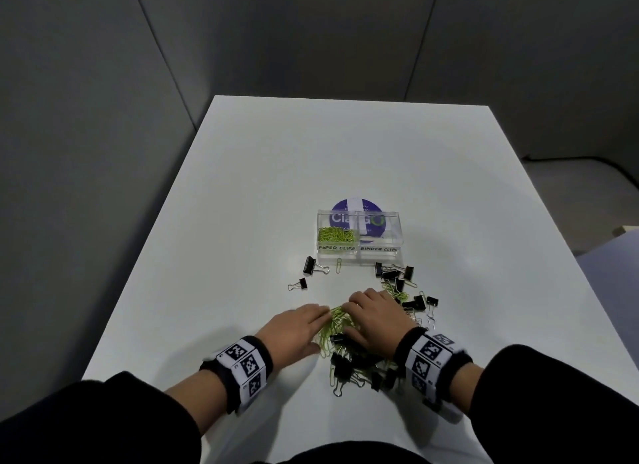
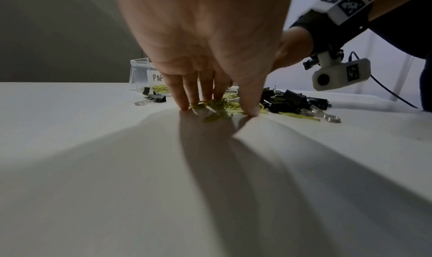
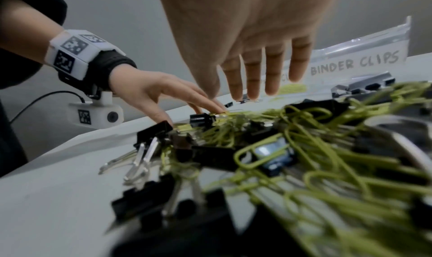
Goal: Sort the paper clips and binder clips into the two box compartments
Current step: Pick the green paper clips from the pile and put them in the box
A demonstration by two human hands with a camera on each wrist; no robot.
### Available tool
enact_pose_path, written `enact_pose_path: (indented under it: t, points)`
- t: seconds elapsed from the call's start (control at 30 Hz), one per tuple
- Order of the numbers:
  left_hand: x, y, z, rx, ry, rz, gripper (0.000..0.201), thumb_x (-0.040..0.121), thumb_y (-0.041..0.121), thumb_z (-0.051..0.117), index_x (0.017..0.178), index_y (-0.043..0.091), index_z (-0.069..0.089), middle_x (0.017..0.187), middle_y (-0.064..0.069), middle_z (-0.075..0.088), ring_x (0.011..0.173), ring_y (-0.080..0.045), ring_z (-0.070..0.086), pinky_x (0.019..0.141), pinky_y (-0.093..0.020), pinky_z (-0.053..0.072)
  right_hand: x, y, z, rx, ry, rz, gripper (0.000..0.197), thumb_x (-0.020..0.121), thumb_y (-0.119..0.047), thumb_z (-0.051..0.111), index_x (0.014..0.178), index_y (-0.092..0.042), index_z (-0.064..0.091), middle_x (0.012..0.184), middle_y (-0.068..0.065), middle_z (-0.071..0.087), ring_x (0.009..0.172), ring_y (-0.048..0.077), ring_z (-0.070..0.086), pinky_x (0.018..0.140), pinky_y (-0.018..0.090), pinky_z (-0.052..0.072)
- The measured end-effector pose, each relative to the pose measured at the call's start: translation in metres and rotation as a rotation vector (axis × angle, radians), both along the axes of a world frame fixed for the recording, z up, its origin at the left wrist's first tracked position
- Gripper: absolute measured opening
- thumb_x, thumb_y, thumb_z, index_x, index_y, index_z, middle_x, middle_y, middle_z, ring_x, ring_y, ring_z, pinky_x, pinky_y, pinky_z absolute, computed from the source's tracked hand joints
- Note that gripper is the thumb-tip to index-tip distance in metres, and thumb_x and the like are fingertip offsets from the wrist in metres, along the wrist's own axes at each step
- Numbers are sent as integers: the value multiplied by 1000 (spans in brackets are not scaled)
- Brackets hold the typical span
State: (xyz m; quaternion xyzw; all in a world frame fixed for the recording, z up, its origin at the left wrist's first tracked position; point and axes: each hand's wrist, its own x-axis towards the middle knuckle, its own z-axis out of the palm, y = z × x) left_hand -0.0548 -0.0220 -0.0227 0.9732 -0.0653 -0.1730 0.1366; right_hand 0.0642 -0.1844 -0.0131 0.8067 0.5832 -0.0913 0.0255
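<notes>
A mixed pile lies near the table's front: green paper clips (image 1: 337, 320) (image 2: 231, 106) (image 3: 315, 131) tangled with black binder clips (image 1: 349, 363) (image 2: 294, 100) (image 3: 154, 131). My left hand (image 1: 320, 320) (image 2: 217, 109) (image 3: 187, 113) has straight fingers, its tips pressing on the table and on green clips at the pile's left edge. My right hand (image 1: 359, 304) (image 3: 254, 91) hovers flat over the pile's far side, fingers straight, holding nothing. Beyond stands the clear two-compartment box (image 1: 359, 256) (image 2: 140, 72) (image 3: 350, 63). Its left half, marked PAPER CLIPS (image 1: 337, 235), holds green clips. The half marked BINDER CLIPS (image 1: 378, 237) looks empty.
Two stray binder clips (image 1: 311, 266) (image 1: 299, 284) and one paper clip (image 1: 339, 265) lie left of the box front. More binder clips (image 1: 397, 275) spread to the right. A purple round disc (image 1: 356, 204) shows behind the box. The white table (image 1: 242, 221) ends close on both sides.
</notes>
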Motion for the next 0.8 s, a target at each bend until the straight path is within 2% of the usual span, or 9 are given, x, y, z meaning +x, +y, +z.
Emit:
enact_pose_path:
  t: [0.07,0.13,0.17,0.23,0.27,0.37,0.5,0.63,0.8]
  points:
    - [4,-3,-3,-34,-43,52,57,92,30,52,142,9,33,148,-9,34,137,-24,32,108,-34,34,-7,5,6,-31,28,-14,37,66,-60,55,74,-24,61,63,-8,63,55,12,60,47,22,47]
    - [9,-5,-2,-28,-21,89,51,93,32,50,139,12,38,144,-5,38,133,-21,35,104,-34,38,-17,10,10,-30,-29,-38,43,56,-60,69,72,-20,63,60,-4,63,54,15,60,45,22,45]
    - [12,-6,-2,-18,-3,105,49,93,32,49,137,13,40,142,-3,39,130,-21,35,102,-34,40,-20,12,13,-54,-3,-57,42,63,-53,69,80,-15,63,68,2,66,63,20,63,51,26,48]
    - [16,-7,-1,-11,16,126,43,94,30,48,133,13,43,139,-3,40,126,-21,37,98,-35,42,-25,15,12,-98,82,-111,34,84,-34,55,102,-5,56,95,14,66,90,30,60,70,36,47]
    - [18,-7,-1,-9,22,129,41,94,28,48,131,12,44,138,-4,41,124,-22,38,97,-36,42,-26,14,11,-86,109,-113,31,87,-28,50,106,-3,54,99,17,64,95,33,58,74,39,46]
    - [20,-8,0,6,24,127,37,93,23,48,129,11,47,136,-5,42,122,-22,40,95,-36,43,-26,8,13,-31,153,-107,26,85,-23,53,99,-1,56,92,19,65,90,34,60,69,41,48]
    - [18,-10,-1,-28,-4,152,46,92,26,51,136,15,40,136,-4,42,123,-21,40,96,-34,42,-9,0,22,-38,192,-112,28,92,-27,47,106,-3,52,105,15,60,101,28,52,79,38,45]
    - [18,-13,3,-58,15,135,72,86,35,61,145,18,23,142,-5,35,128,-22,35,103,-32,38,21,-18,32,60,173,-358,23,93,-33,45,103,-13,51,104,4,59,100,21,51,74,31,44]
    - [30,-20,6,-27,5,104,66,86,38,59,142,18,30,142,-4,36,126,-22,36,103,-33,37,61,-44,26,-81,126,-560,26,94,-35,44,109,-15,49,110,4,59,101,21,53,74,29,44]
